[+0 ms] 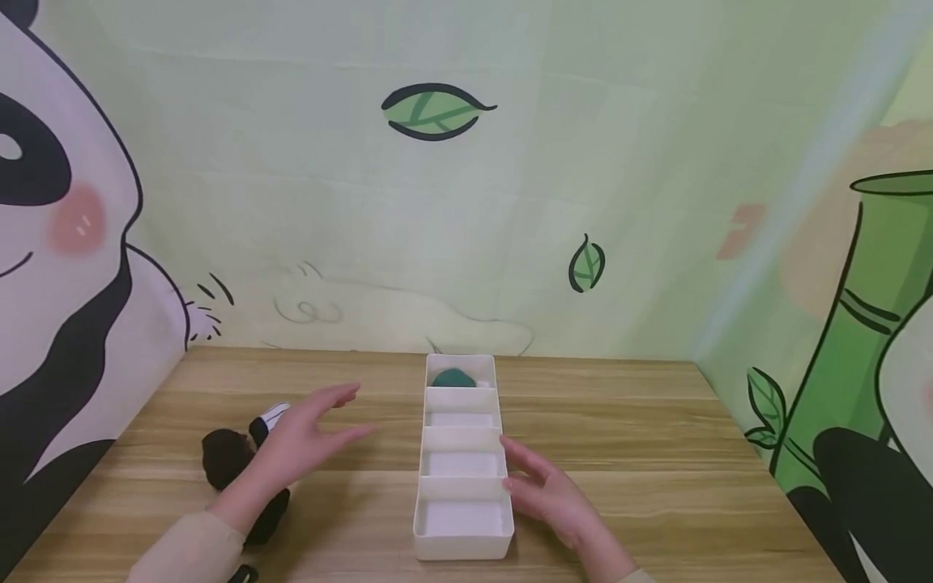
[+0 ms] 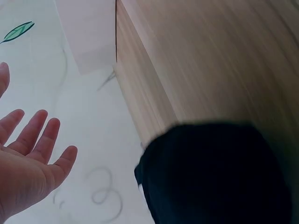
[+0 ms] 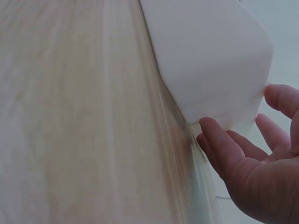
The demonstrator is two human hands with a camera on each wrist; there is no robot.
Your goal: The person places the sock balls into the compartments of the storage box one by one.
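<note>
A long white divided storage box (image 1: 464,549) stands on the table, its compartments in a row running away from me. In the farthest compartment lies a rounded teal bundle (image 1: 453,378). My right hand (image 1: 550,494) is at the box's right side with fingertips right at the wall; the right wrist view shows its loosely bent fingers (image 3: 222,140) beside the white wall. My left hand (image 1: 309,437) hovers left of the box, fingers spread and thumb apart, holding nothing. Under and beside it lie a dark brown soft bundle (image 1: 224,457) and a black-and-white one (image 1: 273,417).
Another black bundle (image 1: 268,520) lies partly behind my left forearm, and a further dark piece (image 1: 244,575) shows at the bottom edge. The wooden table (image 1: 619,429) ends at a printed cloth backdrop (image 1: 350,219) behind the box, with printed panels on both sides.
</note>
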